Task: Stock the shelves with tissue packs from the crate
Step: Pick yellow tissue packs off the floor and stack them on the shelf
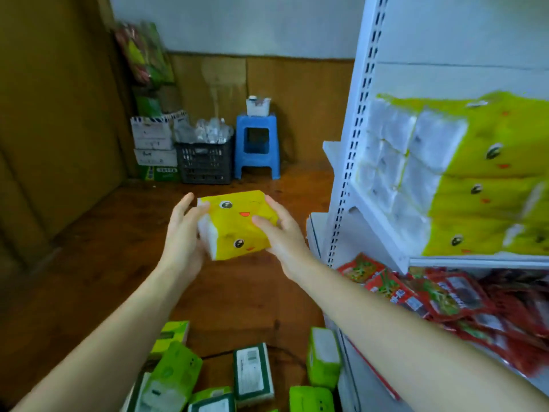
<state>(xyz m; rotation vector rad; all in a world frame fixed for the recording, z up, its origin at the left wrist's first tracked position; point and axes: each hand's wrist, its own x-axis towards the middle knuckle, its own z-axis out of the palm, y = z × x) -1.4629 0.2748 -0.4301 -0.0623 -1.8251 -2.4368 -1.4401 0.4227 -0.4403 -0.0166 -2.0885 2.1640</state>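
Several green packs lay jumbled at the near edge of the view, below the forearms; whether a crate held them could not be told. Beyond them, both hands held one yellow pack in the air above the floor, just left of the shelf and near the height of its left edge.

The left hand cupped the pack's white left end, with its fingers curled behind it. The right hand lay over the right side, its thumb on the printed top face and its fingers wrapped round the far right edge. The pack was thus pinched between the two palms, and its long axis appeared to run from hand to hand.

The shelf lay to the right of the pack, so the right hand was the nearer one to it. A placing move would probably carry the pack rightward and slightly up, right end first. Yellow bundles already filled much of that shelf up to its left edge. Red sachets covered the shelf below.

Against the far wall stood cartons, a black crate of clear wrapped goods, and a blue stool.
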